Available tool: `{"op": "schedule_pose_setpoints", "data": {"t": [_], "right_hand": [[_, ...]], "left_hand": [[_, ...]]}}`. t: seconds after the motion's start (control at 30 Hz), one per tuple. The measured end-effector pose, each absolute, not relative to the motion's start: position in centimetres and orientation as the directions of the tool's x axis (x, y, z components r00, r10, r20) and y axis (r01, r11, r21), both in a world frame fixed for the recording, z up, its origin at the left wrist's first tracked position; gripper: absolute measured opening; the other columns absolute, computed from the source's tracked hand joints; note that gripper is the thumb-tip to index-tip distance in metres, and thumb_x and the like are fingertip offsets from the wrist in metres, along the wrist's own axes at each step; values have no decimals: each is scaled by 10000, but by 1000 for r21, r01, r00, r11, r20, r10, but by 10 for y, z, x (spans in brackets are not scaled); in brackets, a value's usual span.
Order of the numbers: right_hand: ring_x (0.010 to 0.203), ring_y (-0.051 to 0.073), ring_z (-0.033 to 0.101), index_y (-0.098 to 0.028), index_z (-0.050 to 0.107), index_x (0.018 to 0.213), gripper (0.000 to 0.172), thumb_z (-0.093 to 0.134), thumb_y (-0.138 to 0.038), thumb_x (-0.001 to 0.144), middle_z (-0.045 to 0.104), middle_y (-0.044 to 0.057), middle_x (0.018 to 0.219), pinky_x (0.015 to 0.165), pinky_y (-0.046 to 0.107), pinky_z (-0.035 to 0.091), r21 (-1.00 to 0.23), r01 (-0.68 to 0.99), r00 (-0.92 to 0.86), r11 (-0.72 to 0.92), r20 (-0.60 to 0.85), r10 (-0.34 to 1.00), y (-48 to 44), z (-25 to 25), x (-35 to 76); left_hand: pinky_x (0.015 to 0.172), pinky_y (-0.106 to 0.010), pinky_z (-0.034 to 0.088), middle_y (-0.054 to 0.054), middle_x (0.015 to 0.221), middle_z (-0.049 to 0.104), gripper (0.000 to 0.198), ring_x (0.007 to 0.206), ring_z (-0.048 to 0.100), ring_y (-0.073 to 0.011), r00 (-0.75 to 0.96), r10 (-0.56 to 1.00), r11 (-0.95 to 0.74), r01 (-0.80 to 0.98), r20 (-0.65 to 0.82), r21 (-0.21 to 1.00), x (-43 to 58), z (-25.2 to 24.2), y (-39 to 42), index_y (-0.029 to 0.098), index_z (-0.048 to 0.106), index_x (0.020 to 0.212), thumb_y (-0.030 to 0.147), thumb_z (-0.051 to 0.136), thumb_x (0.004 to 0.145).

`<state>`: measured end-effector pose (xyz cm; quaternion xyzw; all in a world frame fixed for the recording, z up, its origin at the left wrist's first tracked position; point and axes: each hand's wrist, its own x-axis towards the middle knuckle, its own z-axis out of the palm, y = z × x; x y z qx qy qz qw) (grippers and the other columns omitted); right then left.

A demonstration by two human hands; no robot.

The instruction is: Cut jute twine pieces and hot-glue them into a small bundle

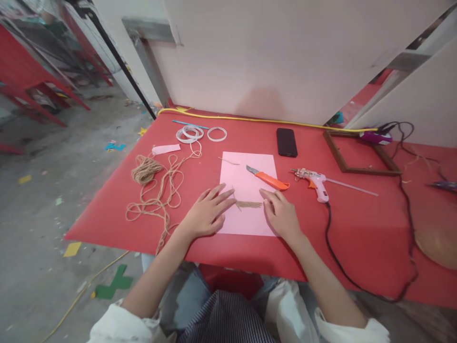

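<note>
Both hands rest on a pink sheet of paper (243, 226). Between them lies a small flat strip of tan twine pieces (249, 204) side by side. My left hand (209, 212) has its fingers spread, their tips at the strip's left end, beside a loose bit of twine. At the strip's right end, my right hand (281, 212) lies with fingers stretched out and holds nothing. Just beyond the hands, an orange utility knife (271, 181) lies with its blade out, partly on the paper. A short cut of twine (229, 161) sits near the paper's top edge.
Loose twine (146, 170) tangles at left, near white rings (190, 134) and a pink paper strip (166, 149). A phone (286, 142) lies at the back. Rightward are a glue gun (314, 183) with a black cord (332, 247) and a wooden frame (337, 155).
</note>
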<state>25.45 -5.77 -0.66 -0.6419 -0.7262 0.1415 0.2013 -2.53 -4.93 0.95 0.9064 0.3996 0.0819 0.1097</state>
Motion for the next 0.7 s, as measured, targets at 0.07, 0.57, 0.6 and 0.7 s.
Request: {"op": "schedule_pose_setpoints", "data": {"t": [0.07, 0.57, 0.6, 0.7], "right_hand": [[978, 235, 670, -237, 637, 1359, 437, 392, -281, 999, 664, 86, 1214, 848, 381, 499, -462, 878, -90, 128, 102, 991, -57, -6, 254], [937, 192, 618, -316, 600, 1431, 432, 380, -285, 1060, 628, 77, 1105, 768, 272, 407, -374, 866, -352, 331, 12, 936, -31, 18, 229], [919, 185, 612, -313, 590, 1444, 433, 379, -294, 1065, 617, 79, 1106, 762, 266, 397, -361, 861, -380, 358, 13, 925, -26, 18, 222], [886, 168, 599, -338, 592, 1441, 431, 368, -304, 1074, 592, 68, 1106, 759, 257, 384, -345, 850, -414, 397, 26, 910, -17, 12, 206]], "left_hand": [[1189, -499, 306, 19, 1660, 344, 596, 1568, 194, -300, 665, 745, -654, 709, 59, 264, -25, 9, -49, 317, 464, 1519, 277, 438, 924], [1187, -520, 319, 23, 1655, 357, 569, 1560, 205, -303, 669, 740, -665, 710, 69, 232, -25, 9, -49, 322, 504, 1488, 288, 430, 925], [1188, -521, 318, 21, 1656, 356, 567, 1561, 201, -303, 672, 737, -668, 709, 71, 229, -25, 8, -49, 320, 504, 1488, 293, 429, 927], [1193, -531, 310, 15, 1657, 354, 570, 1562, 194, -305, 674, 735, -671, 706, 72, 227, -26, 7, -48, 326, 492, 1495, 302, 428, 930]]}}
